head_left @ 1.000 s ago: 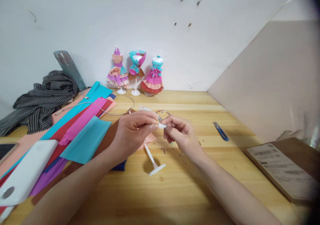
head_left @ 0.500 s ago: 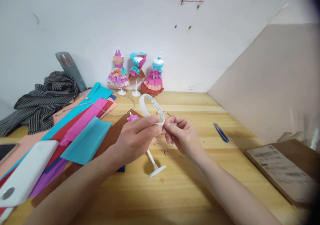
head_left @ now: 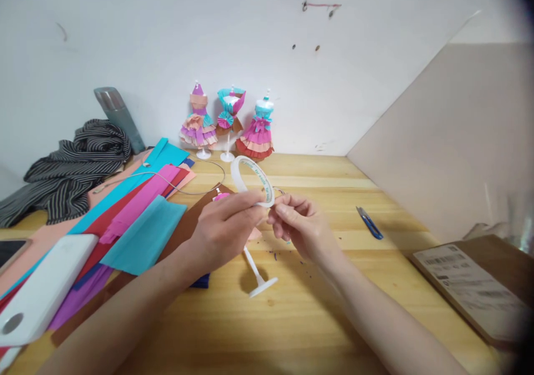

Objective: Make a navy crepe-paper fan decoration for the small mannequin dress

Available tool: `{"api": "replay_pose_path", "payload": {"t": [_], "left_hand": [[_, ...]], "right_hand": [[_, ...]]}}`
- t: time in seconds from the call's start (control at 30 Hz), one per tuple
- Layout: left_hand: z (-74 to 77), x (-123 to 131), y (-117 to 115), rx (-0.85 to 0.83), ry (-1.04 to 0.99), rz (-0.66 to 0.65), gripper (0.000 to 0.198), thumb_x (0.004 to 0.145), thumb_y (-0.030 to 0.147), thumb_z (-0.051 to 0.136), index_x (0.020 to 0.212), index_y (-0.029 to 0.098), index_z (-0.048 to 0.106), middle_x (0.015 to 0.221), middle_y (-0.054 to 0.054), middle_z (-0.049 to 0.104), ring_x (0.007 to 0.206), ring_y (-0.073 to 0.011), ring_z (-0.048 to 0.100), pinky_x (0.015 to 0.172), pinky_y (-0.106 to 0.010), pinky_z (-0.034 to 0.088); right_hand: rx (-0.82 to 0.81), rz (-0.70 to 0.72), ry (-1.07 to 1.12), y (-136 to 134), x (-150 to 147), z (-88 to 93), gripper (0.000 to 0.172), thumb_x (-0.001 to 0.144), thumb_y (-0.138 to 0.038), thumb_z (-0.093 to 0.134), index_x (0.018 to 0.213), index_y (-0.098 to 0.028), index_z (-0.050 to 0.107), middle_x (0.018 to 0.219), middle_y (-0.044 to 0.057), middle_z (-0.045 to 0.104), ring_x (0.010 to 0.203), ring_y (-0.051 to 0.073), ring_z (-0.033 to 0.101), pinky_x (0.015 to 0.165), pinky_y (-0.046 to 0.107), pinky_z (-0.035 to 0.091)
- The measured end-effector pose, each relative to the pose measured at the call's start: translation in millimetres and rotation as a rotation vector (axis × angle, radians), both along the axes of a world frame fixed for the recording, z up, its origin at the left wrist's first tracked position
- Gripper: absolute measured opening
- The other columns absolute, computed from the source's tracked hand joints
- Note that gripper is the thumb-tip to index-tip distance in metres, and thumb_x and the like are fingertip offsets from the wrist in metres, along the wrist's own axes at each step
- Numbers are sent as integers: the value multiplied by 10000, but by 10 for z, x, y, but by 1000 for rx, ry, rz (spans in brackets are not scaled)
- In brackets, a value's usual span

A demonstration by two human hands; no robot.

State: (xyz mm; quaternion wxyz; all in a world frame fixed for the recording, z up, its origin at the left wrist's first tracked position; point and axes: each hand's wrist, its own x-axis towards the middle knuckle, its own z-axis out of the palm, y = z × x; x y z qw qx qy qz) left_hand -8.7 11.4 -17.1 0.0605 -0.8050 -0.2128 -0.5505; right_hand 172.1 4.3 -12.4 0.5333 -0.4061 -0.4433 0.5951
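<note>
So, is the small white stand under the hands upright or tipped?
Tipped: the white stand leans slantwise, its round base tilted on the table, its top hidden behind the left hand.

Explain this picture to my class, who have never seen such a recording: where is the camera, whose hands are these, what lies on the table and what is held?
No machine here: a person works with bare hands, filmed by one camera on their head, looking forward and down, so the arms enter from below. The left hand holds a white roll of tape upright; the right hand pinches at its lower edge. Below the hands lies a small white stand, partly hidden. On the wooden table are coloured paper sheets to the left, blue snips to the right, a labelled cardboard parcel, and three paper-dressed mannequins by the wall.
</note>
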Motion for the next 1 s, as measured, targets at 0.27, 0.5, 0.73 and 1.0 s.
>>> {"api": "replay_pose_path", "payload": {"t": [0.27, 0.5, 0.73, 1.0], "left_hand": [[-16, 70, -40, 124, 60, -19, 154, 868, 52, 569, 922, 163, 660, 974, -63, 745, 791, -131, 713, 764, -206, 582], [105, 46, -77, -155, -123, -50, 91, 835, 94, 667, 854, 181, 685, 965, -63, 757, 849, -142, 730, 809, -207, 591], [12, 16, -26, 67, 8, 22, 97, 862, 85, 626, 917, 149, 673, 1019, -98, 748, 875, -156, 731, 828, -219, 595], [25, 12, -50, 148, 223, -18, 222, 855, 54, 568, 1044, 158, 624, 1032, -110, 752, 870, -192, 734, 795, -290, 627]], "right_hand": [[-27, -11, 35, -10, -43, -35, 292, 624, -334, 767, 526, -171, 545, 392, -52, 536, 257, 26, 335, 304, 162, 201], [26, 2, 55, 9, -50, -82, 220, 619, -235, 697, 529, -183, 504, 358, -84, 474, 264, 13, 276, 329, 156, 173], [-33, -17, 72, -24, -41, 7, 236, 529, -323, 808, 624, -160, 665, 455, 7, 649, 277, 78, 450, 287, 188, 289], [-86, -4, 27, -36, -12, 18, 249, 550, -328, 833, 552, -160, 649, 455, 4, 642, 287, 68, 456, 290, 181, 325]]}}
